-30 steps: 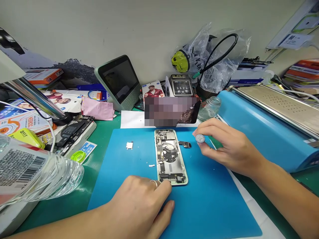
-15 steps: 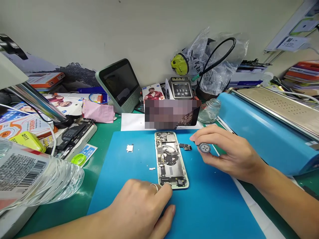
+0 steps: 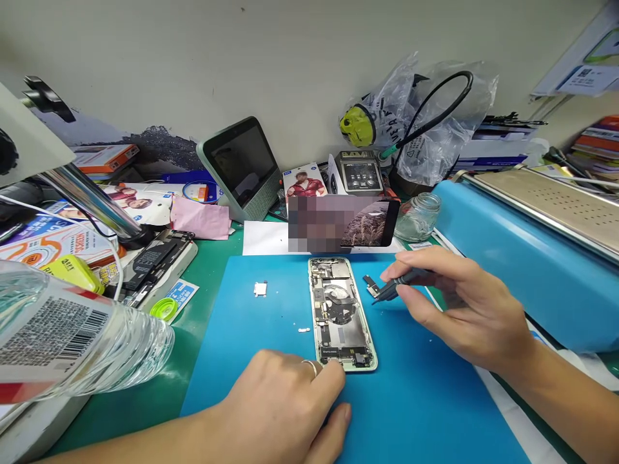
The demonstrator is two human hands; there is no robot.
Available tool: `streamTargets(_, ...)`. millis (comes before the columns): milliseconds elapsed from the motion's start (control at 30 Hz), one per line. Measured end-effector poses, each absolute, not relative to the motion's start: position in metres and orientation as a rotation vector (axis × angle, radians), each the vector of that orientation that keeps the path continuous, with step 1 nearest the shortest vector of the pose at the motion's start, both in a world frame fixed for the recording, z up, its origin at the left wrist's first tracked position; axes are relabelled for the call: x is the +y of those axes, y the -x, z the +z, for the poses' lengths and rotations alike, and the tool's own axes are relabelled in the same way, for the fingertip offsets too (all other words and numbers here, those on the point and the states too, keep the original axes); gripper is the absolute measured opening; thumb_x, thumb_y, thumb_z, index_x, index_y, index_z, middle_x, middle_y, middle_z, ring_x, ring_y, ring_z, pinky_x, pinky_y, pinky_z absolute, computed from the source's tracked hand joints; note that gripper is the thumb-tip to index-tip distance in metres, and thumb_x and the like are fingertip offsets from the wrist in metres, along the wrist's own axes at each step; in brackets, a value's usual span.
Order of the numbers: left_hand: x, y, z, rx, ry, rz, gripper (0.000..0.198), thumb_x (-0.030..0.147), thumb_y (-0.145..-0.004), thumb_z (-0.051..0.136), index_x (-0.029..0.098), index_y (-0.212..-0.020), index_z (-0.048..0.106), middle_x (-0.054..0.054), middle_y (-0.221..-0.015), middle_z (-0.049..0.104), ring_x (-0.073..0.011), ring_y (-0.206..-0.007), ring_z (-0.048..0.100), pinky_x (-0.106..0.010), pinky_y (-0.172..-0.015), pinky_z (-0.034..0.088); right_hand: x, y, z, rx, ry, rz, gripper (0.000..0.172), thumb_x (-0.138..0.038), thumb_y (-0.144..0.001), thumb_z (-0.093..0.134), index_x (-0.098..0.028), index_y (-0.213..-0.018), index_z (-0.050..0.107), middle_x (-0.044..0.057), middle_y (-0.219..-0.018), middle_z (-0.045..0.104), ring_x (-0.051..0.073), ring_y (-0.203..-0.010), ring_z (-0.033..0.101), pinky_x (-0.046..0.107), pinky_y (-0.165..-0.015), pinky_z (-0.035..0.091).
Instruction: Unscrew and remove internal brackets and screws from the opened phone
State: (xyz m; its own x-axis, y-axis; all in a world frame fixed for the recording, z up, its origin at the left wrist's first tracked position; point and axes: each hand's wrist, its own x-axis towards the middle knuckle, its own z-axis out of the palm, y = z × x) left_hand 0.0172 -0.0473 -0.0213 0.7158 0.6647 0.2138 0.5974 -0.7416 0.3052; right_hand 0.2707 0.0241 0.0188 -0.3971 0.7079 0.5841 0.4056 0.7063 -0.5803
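An opened smartphone [image 3: 341, 316], with its inner boards and a round coil showing, lies upright on the blue mat [image 3: 232, 328]. My left hand [image 3: 290, 403], a ring on one finger, rests at its lower edge with fingers curled against it; the fingertips are partly hidden. To the right of the phone, my right hand [image 3: 464, 303] grips a dark screwdriver [image 3: 403, 281] between thumb and fingers, its tip slanting down left. Close by that tip lies a small dark part with a metal end [image 3: 371, 285]. A silvery metal plate [image 3: 260, 289] and a tiny pale piece [image 3: 304, 330] sit left of the phone.
Behind the mat leans a phone with a lit screen [image 3: 367, 222], beside a glass jar [image 3: 418, 216]. A blue machine [image 3: 532, 270] borders the right side. At left stand a clear bottle [image 3: 87, 335], a lamp post [image 3: 97, 200] and another opened phone [image 3: 157, 261].
The screwdriver has swung from end-on to lying sideways, tip toward the small dark part. That part has turned and tilts differently. My left hand stays at the phone; the view shifts slightly.
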Motion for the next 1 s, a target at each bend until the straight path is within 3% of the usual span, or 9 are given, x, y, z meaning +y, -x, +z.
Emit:
streamTargets(233, -0.0472, -0.0171, -0.0212, 1.008, -2.696, 0.453, 0.01, 0.022, -0.091, 0.047, 0.024, -0.081, 0.045, 0.004, -0.059, 0.059, -0.0159, -0.044, 0.055, -0.036, -0.041, 0.021, 0.0245, -0.2698, 0.0198, -2.061, 0.883, 0.46, 0.056, -0.007, -0.091, 0.061, -0.04, -0.136, 0.055, 0.0, -0.101, 0.07, 0.016, -0.089, 0.072, 0.028, -0.075, 0.067)
streamTargets(467, -0.046, -0.0159, -0.0226, 1.008, -2.694, 0.469, 0.01, 0.023, -0.091, 0.047, 0.023, -0.082, 0.045, 0.003, -0.06, 0.059, -0.0154, -0.044, 0.054, -0.035, -0.041, 0.019, 0.0256, -0.2677, 0.0208, -2.112, 0.924, 0.45, 0.041, -0.012, -0.092, 0.061, -0.034, -0.127, 0.06, 0.002, -0.104, 0.071, 0.017, -0.091, 0.072, 0.027, -0.075, 0.066)
streamTargets(667, -0.0476, -0.0164, -0.023, 1.013, -2.699, 0.458, 0.01, 0.022, -0.092, 0.046, 0.023, -0.082, 0.046, 0.003, -0.059, 0.058, -0.0155, -0.045, 0.054, -0.036, -0.041, 0.02, 0.0266, -0.2701, 0.0162, -2.15, 0.894, 0.487, 0.055, -0.013, -0.093, 0.062, -0.038, -0.141, 0.049, 0.0, -0.11, 0.071, 0.014, -0.099, 0.071, 0.024, -0.084, 0.064)
streamTargets(1000, -0.047, -0.0162, -0.023, 1.015, -2.716, 0.43, 0.01, 0.023, -0.091, 0.045, 0.023, -0.082, 0.048, 0.003, -0.059, 0.058, -0.0162, -0.044, 0.054, -0.036, -0.04, 0.02, 0.0278, -0.2702, 0.014, -2.162, 0.926, 0.475, 0.06, -0.014, -0.095, 0.061, -0.041, -0.146, 0.045, -0.001, -0.11, 0.071, 0.013, -0.1, 0.072, 0.024, -0.085, 0.064)
